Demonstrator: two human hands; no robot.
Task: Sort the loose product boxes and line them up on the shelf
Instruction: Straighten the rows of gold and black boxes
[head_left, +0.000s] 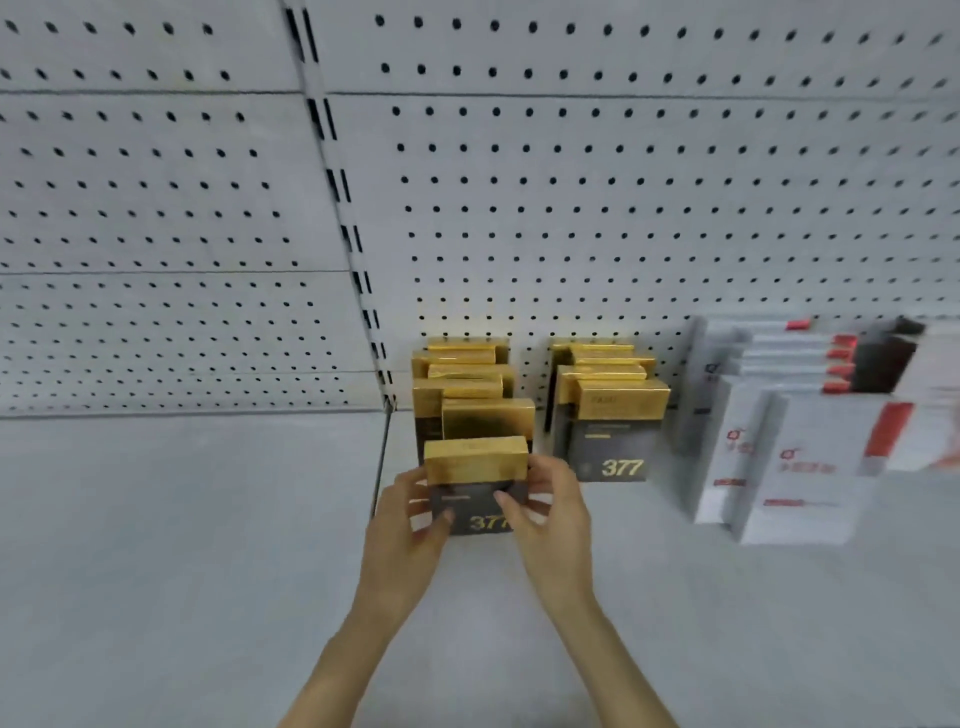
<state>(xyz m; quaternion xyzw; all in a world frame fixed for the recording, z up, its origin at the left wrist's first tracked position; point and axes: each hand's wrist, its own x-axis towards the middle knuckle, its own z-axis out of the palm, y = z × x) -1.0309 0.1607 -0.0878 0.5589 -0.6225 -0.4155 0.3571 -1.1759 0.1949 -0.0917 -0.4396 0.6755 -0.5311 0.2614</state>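
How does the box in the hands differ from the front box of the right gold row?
The held box is gripped by the left hand and right hand; the right row's front box stands untouched. The held box's 377 is partly covered by fingers; the other's shows fully. The held box sits nearer the camera. Both have a gold top over a dark face.

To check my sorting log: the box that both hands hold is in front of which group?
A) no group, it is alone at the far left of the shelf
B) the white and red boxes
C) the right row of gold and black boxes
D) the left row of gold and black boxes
D: the held box, gripped by the left hand and the right hand, is directly in front of the left gold row; the right gold row stands apart beside it.
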